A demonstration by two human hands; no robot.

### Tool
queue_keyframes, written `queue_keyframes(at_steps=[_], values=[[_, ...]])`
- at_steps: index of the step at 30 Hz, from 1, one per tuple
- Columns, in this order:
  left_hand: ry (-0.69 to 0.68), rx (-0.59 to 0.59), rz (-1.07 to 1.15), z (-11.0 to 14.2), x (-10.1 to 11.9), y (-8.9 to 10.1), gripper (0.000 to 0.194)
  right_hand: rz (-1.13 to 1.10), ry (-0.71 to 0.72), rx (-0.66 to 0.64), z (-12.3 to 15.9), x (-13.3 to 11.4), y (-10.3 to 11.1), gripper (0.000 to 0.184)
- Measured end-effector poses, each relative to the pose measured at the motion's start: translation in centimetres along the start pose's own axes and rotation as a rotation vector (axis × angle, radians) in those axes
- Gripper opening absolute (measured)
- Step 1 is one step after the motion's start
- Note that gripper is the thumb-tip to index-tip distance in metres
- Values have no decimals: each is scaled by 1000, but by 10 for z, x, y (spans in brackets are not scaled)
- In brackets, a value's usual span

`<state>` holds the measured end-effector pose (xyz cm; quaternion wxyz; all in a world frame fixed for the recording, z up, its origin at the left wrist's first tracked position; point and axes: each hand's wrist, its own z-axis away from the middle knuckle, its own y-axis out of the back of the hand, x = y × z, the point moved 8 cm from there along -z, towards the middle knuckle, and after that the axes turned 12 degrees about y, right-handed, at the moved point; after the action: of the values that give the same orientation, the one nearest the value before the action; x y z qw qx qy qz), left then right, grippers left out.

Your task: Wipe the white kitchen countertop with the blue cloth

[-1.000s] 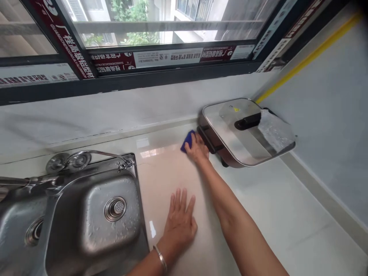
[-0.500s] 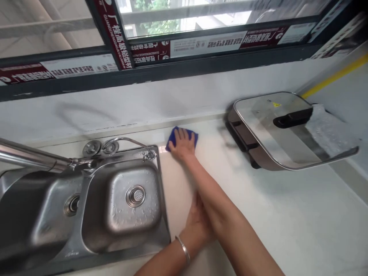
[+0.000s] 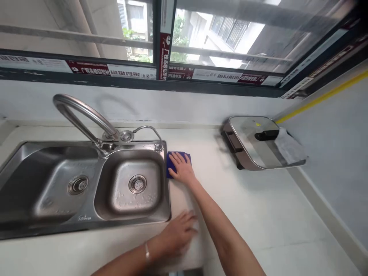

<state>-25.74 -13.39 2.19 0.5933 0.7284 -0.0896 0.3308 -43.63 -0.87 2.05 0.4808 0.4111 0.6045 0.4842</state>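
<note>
Right hand (image 3: 181, 170) lies spread flat atop blue cloth (image 3: 170, 164), just right of sink (image 3: 86, 209). Left hand (image 3: 179, 233) nearer, blurred, can't tell openness or hold; cloth sits beyond it.

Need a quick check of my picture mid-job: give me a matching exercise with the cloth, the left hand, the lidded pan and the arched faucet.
Things:
1. Cloth
2. Left hand
3. Lidded pan
4. Arched faucet

Places or states:
A. Black handle on top
B. Bracelet at the wrist
C. Rising from the back of the sink
D. Blue, under the right hand

Pairs: 1-D, 2-B, 3-A, 4-C
</note>
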Motion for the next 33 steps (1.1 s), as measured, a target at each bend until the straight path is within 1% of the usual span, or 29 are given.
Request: queue_keyframes(at_steps=[1, 3, 5, 7, 9, 12, 14, 17, 19, 20, 21, 23, 25, 27, 29, 31, 33], values=[[-66, -24, 12, 28, 3, 4, 33, -13, 12, 0, 14, -10, -1, 66], [-15, 19, 18, 76, -5, 16, 41, -45, 28, 1, 42, -31, -3, 66], [78, 99, 30, 112, -16, 28, 48, -77, 34, 5, 71, -51, -5, 67], [158, 164, 47, 133, -23, 36, 50, -105, 36, 11, 101, -72, -6, 69], [215, 204, 66, 142, -25, 39, 50, -124, 35, 19, 132, -92, -6, 71], [221, 237, 94, 139, -14, 39, 51, -127, 32, 32, 181, -117, -6, 72], [175, 242, 113, 131, 2, 35, 53, -112, 15, 54, 212, -129, -6, 72], [80, 225, 129, 117, 30, 22, 53, -77, -51, 125, 252, -137, -3, 70], [13, 204, 117, 107, 48, 10, 54, -57, -122, 218, 278, -140, 1, 70], [-17, 193, 101, 102, 55, 3, 56, -45, -173, 286, 292, -141, 4, 69], [-41, 185, 81, 96, 62, -5, 57, -26, -234, 363, 310, -142, 6, 69], [-71, 161, 32, 83, 71, -21, 60, 41, -374, 517, 353, -149, 5, 64], [-67, 129, -22, 69, 76, -40, 59, 142, -480, 602, 404, -162, -7, 58], [-34, 101, -90, 56, 78, -57, 60, 247, -517, 604, 452, -181, -29, 56], [4, 101, -172, 47, 80, -70, 65, 349, -493, 573, 492, -200, -54, 56], [22, 119, -252, 41, 83, -78, 72, 394, -501, 554, 521, -213, -75, 55], [18, 133, -309, 37, 84, -80, 78, 386, -540, 549, 536, -219, -86, 52]])
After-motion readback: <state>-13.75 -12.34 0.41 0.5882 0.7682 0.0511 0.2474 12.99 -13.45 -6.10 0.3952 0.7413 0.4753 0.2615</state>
